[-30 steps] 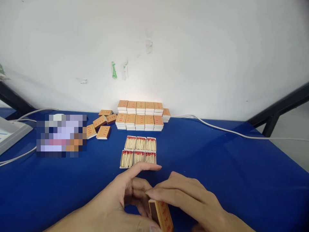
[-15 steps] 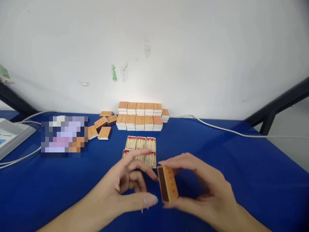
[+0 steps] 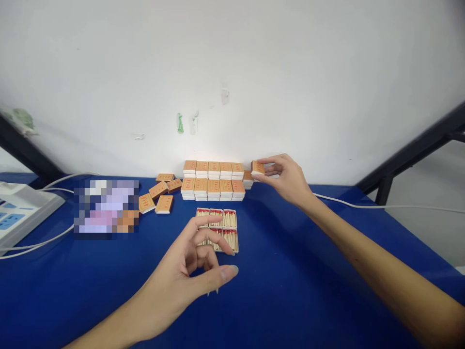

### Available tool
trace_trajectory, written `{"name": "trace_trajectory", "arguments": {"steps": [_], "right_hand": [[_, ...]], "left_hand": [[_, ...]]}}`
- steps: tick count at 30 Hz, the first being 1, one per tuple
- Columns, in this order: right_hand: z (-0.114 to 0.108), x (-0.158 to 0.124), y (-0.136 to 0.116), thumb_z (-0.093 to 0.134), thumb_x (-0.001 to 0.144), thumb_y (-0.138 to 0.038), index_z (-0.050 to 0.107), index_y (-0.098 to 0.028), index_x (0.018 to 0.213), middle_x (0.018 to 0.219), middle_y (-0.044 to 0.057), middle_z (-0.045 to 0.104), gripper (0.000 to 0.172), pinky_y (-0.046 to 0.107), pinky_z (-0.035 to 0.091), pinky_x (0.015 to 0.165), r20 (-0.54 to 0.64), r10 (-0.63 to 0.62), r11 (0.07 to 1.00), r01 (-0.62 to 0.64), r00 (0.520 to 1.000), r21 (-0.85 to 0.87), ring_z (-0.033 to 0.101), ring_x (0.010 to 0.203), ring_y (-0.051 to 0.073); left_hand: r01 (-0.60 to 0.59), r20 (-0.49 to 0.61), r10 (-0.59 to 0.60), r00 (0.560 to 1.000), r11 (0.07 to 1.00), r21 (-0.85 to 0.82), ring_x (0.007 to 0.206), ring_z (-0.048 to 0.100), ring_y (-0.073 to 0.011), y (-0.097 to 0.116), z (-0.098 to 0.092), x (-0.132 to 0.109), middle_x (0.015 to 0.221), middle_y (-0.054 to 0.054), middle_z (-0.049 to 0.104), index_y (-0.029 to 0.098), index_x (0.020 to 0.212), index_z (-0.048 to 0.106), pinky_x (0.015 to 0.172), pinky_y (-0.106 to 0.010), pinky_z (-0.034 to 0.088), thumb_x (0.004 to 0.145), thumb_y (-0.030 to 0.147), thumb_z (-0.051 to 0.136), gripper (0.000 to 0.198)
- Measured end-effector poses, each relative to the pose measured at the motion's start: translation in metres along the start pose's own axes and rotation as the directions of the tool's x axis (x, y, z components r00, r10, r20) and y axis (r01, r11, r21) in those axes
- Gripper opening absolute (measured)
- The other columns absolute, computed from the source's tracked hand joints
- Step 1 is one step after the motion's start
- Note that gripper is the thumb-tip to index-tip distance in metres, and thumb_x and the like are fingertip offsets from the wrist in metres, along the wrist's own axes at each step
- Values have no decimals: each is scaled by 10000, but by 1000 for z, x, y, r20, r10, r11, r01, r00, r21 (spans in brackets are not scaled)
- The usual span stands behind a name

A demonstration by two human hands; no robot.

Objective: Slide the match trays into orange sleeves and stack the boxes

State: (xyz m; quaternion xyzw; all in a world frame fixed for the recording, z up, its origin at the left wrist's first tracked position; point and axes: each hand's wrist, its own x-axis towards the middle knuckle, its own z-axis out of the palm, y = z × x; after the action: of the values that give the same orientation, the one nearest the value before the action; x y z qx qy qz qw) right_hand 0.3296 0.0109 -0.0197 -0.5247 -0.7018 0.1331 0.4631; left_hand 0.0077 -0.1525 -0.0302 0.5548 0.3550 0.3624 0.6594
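Between the thumb and fingers of my right hand (image 3: 285, 177) is an orange matchbox (image 3: 257, 167) with red print. It is held close to the short stack of matchboxes (image 3: 247, 180) at the right end of the back row; whether it touches that stack I cannot tell. My left hand (image 3: 203, 257) hovers over the front of the table with thumb and fingers apart, holding nothing. Behind and partly under its fingers lie several open trays of red-tipped matches (image 3: 230, 238), set in two rows. Beyond them stand two rows of stacked matchboxes (image 3: 213, 188).
Several loose matchboxes (image 3: 159, 190) lie left of the stacks, beside a pixelated patch (image 3: 107, 206). A white power strip (image 3: 27, 215) with cables is at the far left. A white cable (image 3: 337, 199) runs along the right back of the blue table (image 3: 290, 291), against a wall.
My right hand has carried the matchbox from the front of the table, near my left hand, to the right end of the back stacks. My left hand stays near its place; the view has shifted slightly.
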Motion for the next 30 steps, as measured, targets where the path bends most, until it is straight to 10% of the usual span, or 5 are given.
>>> {"name": "trace_trajectory", "arguments": {"steps": [17, 30], "right_hand": [[18, -2, 22, 867, 934, -451, 829, -264, 1156, 1282, 107, 796, 293, 537, 637, 1020, 35, -120, 990, 123, 992, -75, 819, 1031, 307], [22, -8, 16, 863, 932, -461, 787, -259, 1171, 1234, 110, 855, 323, 598, 631, 1079, 50, -63, 997, 65, 997, -41, 830, 1125, 354]], "left_hand": [[23, -29, -22, 999, 999, 48, 769, 611, -79, 4, -3, 0, 1211, 22, 706, 416, 1497, 544, 742, -270, 534, 982, 471, 887, 622], [-137, -306, 194, 932, 971, 198, 568, 560, -82, 18, -19, 16, 912, 31, 689, 271, 1343, 589, 556, -251, 495, 1051, 535, 758, 428]]}}
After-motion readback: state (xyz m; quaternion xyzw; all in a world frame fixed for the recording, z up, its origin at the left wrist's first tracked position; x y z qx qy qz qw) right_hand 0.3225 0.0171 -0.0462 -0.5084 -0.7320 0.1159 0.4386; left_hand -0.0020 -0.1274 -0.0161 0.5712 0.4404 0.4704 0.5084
